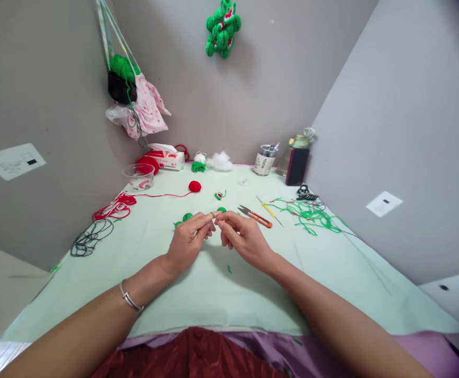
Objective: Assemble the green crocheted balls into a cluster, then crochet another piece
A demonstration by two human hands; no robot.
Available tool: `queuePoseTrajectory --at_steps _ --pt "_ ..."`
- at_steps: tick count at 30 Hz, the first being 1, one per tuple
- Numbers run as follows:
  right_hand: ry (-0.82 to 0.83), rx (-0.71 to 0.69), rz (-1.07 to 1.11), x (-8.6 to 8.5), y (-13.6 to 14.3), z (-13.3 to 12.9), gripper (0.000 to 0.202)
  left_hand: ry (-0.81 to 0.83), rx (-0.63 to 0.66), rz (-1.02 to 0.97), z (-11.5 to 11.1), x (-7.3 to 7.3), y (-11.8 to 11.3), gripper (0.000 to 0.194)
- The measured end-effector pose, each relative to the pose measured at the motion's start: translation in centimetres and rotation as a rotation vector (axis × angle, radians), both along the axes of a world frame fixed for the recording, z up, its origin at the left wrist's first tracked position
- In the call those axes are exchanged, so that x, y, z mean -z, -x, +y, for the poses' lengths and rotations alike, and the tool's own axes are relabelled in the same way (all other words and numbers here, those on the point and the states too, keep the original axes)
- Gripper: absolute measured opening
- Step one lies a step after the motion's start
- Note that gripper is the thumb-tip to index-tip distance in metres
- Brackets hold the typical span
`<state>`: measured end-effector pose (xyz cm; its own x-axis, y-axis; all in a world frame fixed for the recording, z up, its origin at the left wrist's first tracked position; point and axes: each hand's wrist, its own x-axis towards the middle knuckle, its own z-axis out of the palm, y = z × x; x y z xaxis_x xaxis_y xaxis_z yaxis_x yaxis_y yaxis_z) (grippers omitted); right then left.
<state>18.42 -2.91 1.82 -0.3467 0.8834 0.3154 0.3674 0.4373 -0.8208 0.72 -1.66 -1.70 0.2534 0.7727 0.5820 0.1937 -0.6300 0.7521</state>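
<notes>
Meeting over the pale green cloth (214,302), the left hand (190,239) and the right hand (245,239) have their fingertips close together, a bit of green yarn (214,214) showing at the left one's fingertips. Both hands' fingers are curled — I cannot tell how firmly either one pinches it. Round green pieces (188,216) lie just beyond the fingers, partly hidden. Orange-handled snips (259,218) lie near the right hand, beside a yellow-handled hook (269,210); farther back sits a red ball (195,186).
</notes>
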Motion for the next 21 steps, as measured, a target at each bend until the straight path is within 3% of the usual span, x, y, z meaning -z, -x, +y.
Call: queuePoseTrajectory --at_steps 8,21 --pt "0.052 -0.027 0.046 0.20 0.03 0.18 0.023 -0.016 -0.019 0.015 0.11 -0.26 -0.16 0.024" --pt "-0.121 0.062 -0.176 -0.07 0.30 -0.06 0.014 0.008 -0.019 0.060 0.12 -0.13 -0.13 0.030"
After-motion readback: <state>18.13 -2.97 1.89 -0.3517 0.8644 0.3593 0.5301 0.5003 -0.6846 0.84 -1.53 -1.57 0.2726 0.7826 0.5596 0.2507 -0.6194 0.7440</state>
